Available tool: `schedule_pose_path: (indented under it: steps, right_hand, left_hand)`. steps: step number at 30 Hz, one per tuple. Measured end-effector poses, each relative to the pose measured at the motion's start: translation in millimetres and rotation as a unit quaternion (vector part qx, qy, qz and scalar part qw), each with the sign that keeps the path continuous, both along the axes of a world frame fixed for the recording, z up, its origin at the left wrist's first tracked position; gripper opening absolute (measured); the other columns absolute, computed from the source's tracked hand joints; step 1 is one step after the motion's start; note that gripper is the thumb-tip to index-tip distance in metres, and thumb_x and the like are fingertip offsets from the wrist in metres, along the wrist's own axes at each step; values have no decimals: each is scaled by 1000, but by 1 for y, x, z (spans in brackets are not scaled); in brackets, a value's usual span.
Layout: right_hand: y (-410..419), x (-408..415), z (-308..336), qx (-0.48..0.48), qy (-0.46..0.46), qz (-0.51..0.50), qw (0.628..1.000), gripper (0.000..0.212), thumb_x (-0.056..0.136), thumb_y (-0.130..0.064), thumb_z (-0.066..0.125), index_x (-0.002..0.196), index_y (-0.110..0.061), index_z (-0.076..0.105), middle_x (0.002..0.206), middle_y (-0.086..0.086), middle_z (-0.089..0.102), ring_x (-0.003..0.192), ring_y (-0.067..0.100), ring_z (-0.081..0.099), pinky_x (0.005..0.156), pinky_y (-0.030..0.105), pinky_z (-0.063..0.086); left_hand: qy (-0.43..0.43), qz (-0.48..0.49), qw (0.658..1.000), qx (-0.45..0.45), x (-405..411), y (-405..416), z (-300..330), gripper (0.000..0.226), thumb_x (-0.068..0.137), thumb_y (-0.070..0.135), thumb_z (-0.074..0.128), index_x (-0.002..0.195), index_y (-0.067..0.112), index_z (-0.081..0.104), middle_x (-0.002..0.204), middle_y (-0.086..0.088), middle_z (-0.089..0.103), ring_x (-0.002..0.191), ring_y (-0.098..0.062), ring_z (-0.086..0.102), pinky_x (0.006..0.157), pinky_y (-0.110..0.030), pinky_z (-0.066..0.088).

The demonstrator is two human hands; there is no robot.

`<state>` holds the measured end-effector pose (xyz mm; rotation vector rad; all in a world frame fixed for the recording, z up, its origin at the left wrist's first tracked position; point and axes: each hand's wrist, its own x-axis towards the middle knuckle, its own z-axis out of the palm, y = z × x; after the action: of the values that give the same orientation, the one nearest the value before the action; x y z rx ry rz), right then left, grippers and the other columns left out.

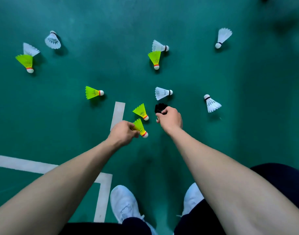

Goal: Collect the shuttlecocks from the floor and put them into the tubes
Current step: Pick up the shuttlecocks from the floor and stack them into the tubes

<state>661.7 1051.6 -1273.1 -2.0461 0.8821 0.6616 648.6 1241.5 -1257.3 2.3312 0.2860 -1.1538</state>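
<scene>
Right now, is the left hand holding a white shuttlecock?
No, the left hand pinches a yellow shuttlecock by its skirt, cork pointing down to the right.

The floor (pixel 196 73) is dark green with white painted lines (pixel 118 112). Some shuttlecocks are white (pixel 162 93) with a black band at the cork, others neon yellow (pixel 92 92) with an orange-red band. One shuttlecock (pixel 159 108) is black. The shoes (pixel 123 202) are white, the trousers (pixel 288 180) dark navy.
</scene>
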Motion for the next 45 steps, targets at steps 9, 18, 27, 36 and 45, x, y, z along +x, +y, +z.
schedule_pose_path:
  steps: [9, 18, 27, 36, 45]
  right_hand:
    - [-1, -63, 341, 112, -28, -253, 961, 6, 92, -27, 67, 97, -24, 66, 73, -8, 75, 77, 21, 60, 81, 37, 55]
    - [-78, -138, 612, 64, -102, -299, 947, 21, 88, -37, 78, 102, -23, 82, 96, -7, 79, 87, 15, 67, 69, 24, 45]
    - [-166, -306, 687, -36, -177, -551, 815, 29, 97, -35, 70, 117, -17, 78, 112, -6, 75, 101, 10, 67, 93, 27, 50]
    - [-273, -440, 651, -129, -116, -612, 771, 27, 100, -27, 65, 123, -18, 75, 117, 2, 74, 106, 20, 66, 89, 33, 49]
    - [-341, -492, 623, -108, -51, -571, 812, 38, 99, -18, 63, 136, -25, 67, 122, 10, 74, 88, 17, 56, 93, 43, 53]
  left_hand:
    - [-65, 43, 995, -67, 11, 2, 378, 22, 94, 18, 64, 86, 31, 79, 85, 15, 76, 64, -14, 72, 62, -17, 50]
    - [-133, -188, 964, -130, 15, -91, 659, 36, 97, 21, 62, 78, 51, 72, 58, 15, 60, 48, -14, 46, 46, -19, 38]
    - [-182, -385, 888, -170, -12, -276, 766, 27, 99, 23, 57, 95, 39, 77, 64, 0, 67, 44, -4, 50, 41, -18, 40]
    - [-122, -541, 823, -121, -137, -455, 693, 46, 93, 15, 54, 136, 31, 61, 125, 1, 69, 67, -21, 62, 66, -30, 52]
    - [-84, -555, 827, -43, -199, -523, 613, 49, 92, 14, 49, 138, 24, 59, 126, -16, 67, 105, -38, 64, 89, -40, 55]
